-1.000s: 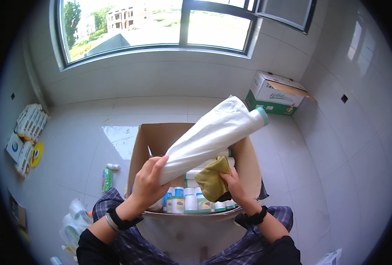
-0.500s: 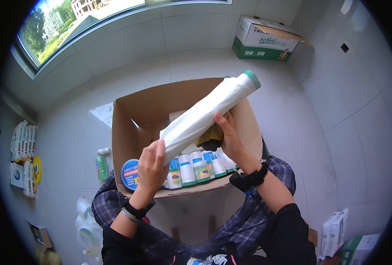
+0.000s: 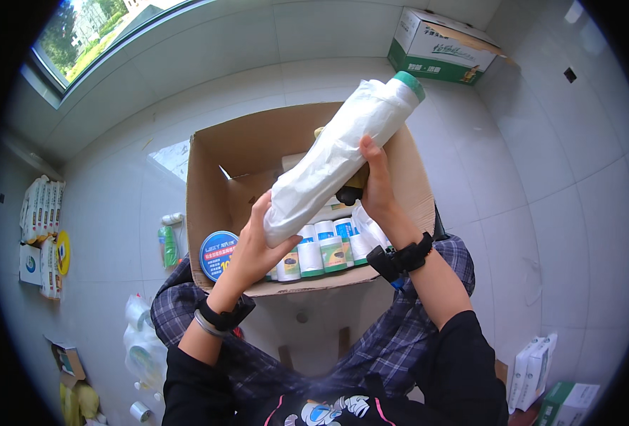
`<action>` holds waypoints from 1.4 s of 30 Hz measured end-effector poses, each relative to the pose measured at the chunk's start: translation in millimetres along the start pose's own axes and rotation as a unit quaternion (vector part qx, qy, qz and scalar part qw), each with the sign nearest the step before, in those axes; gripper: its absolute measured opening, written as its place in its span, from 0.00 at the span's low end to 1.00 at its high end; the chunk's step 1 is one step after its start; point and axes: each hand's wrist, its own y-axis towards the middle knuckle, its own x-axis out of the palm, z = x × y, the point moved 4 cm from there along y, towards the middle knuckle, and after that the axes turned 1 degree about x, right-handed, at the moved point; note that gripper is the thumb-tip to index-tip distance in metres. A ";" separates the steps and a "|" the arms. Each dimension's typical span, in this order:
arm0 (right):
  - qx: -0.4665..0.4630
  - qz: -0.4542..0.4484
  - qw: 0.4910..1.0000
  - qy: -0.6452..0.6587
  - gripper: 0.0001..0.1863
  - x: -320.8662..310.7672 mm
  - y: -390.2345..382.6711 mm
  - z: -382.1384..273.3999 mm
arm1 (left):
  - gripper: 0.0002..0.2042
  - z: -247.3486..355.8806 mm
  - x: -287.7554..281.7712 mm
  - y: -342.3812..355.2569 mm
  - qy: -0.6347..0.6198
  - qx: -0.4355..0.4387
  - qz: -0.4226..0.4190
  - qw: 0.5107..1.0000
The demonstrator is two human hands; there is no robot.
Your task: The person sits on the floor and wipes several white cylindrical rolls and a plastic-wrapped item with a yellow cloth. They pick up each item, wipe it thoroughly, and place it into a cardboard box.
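A long white roll (image 3: 325, 160) in crinkled plastic, green at its upper right end, slants over the open cardboard box (image 3: 417, 192). My left hand (image 3: 261, 252) grips its lower end, fingers curled round it. My right hand (image 3: 377, 181) has its thumb on the upper half and its fingers behind, with an olive and dark cloth (image 3: 351, 190) partly showing beside them under the roll. Inside the box stand several smaller white rolls (image 3: 328, 252) with green bases and labels, beside a round blue sign (image 3: 217, 257) at the front left.
A white-and-green carton (image 3: 438, 50) sits against the back wall (image 3: 328, 32). Stacked packs (image 3: 39, 209), a green roll (image 3: 167, 247) and bagged items (image 3: 142, 341) lie on the left floor. Flat white packs (image 3: 531, 370) and another carton (image 3: 566, 403) are at lower right.
The roll has swung steeper and moved up and forward, now resting in both hands. My right hand has risen onto it; the cloth it held has become mostly hidden behind the roll.
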 end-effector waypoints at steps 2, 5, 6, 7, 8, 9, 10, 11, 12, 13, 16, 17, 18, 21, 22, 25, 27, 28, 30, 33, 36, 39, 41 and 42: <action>-0.007 -0.030 0.999 -0.020 0.38 6.7 2.1 4.7 | 0.35 -7.9 3.8 -3.2 -0.161 -0.114 -0.104 0.975; -0.004 -0.015 0.999 -0.028 0.42 7.5 3.3 17.3 | 0.35 -5.0 11.5 -4.7 -0.203 -0.134 -0.117 0.963; 0.004 0.013 1.000 -0.003 0.41 4.8 6.3 21.0 | 0.35 -4.1 14.9 -4.5 -0.217 -0.140 -0.123 0.958; 0.013 0.041 0.999 0.022 0.41 4.4 8.0 23.4 | 0.32 -4.3 14.3 -2.5 -0.200 -0.111 -0.095 0.969; 0.022 0.070 0.996 0.046 0.40 3.9 9.0 25.1 | 0.32 -4.2 13.3 -2.2 -0.205 -0.119 -0.078 0.968; 0.024 0.057 0.992 0.108 0.32 3.8 9.0 22.8 | 0.31 -1.8 11.1 -1.8 -0.210 -0.127 -0.062 0.967; 0.005 0.101 0.992 0.080 0.30 -1.8 9.6 19.2 | 0.31 0.2 9.5 -0.5 -0.216 -0.133 -0.045 0.966; -0.013 0.144 0.988 0.051 0.28 -7.3 10.0 15.9 | 0.30 -2.9 10.1 0.0 -0.237 -0.137 -0.034 0.961; -0.032 0.187 0.982 0.022 0.26 -12.2 9.5 12.1 | 0.30 -4.0 10.5 0.4 -0.262 -0.155 -0.036 0.952; -0.087 0.236 0.968 -0.012 0.24 -15.6 7.9 4.9 | 0.30 -6.0 10.1 0.4 -0.287 -0.174 -0.034 0.941; -0.227 0.256 0.907 -0.246 0.22 -8.0 -8.6 -18.1 | 0.28 -12.4 10.6 -0.1 -0.289 -0.181 -0.015 0.940; -0.274 0.224 0.881 -0.315 0.23 -0.3 -13.6 -23.3 | 0.27 -13.6 11.2 -0.1 -0.270 -0.173 -0.008 0.947; -0.349 0.161 0.845 -0.372 0.24 8.5 -17.9 -24.7 | 0.27 -14.2 11.6 -0.2 -0.252 -0.165 0.000 0.954; -0.488 -0.030 0.689 -0.536 0.25 33.9 -31.4 -15.7 | 0.25 -13.2 16.2 0.4 -0.210 -0.167 -0.012 0.963; -0.487 -0.091 0.634 -0.594 0.25 43.5 -33.9 -8.0 | 0.25 -13.0 16.2 0.7 -0.195 -0.156 -0.003 0.968; -0.421 -0.120 0.590 -0.678 0.25 45.7 -34.1 10.0 | 0.22 -16.9 15.7 0.6 -0.151 -0.140 0.026 0.978; -0.380 -0.109 0.609 -0.688 0.29 44.0 -31.5 9.7 | 0.22 -18.7 14.8 -0.2 -0.143 -0.143 0.040 0.979; -0.373 -0.104 0.608 -0.693 0.29 44.2 -31.7 9.8 | 0.22 -19.2 13.9 -0.5 -0.138 -0.145 0.047 0.979; -0.373 -0.097 0.614 -0.689 0.29 43.7 -31.0 13.1 | 0.22 -14.4 9.8 0.8 -0.116 -0.139 0.048 0.982; -0.386 -0.096 0.624 -0.673 0.28 40.6 -30.3 18.1 | 0.23 -16.7 10.7 1.1 -0.103 -0.127 0.043 0.986; -0.390 -0.098 0.617 -0.676 0.26 39.1 -26.8 4.6 | 0.24 -13.7 10.2 -0.4 -0.098 -0.122 0.031 0.987; -0.407 -0.068 0.609 -0.678 0.26 31.6 -19.9 -6.8 | 0.24 -9.9 9.8 0.4 -0.076 -0.114 0.015 0.990; -0.402 -0.039 0.606 -0.685 0.27 22.4 -12.7 -11.9 | 0.25 -7.5 10.9 0.4 -0.066 -0.107 0.006 0.992; -0.400 -0.025 0.604 -0.689 0.27 18.1 -10.7 -14.4 | 0.25 -5.3 12.0 -0.1 -0.065 -0.104 0.003 0.993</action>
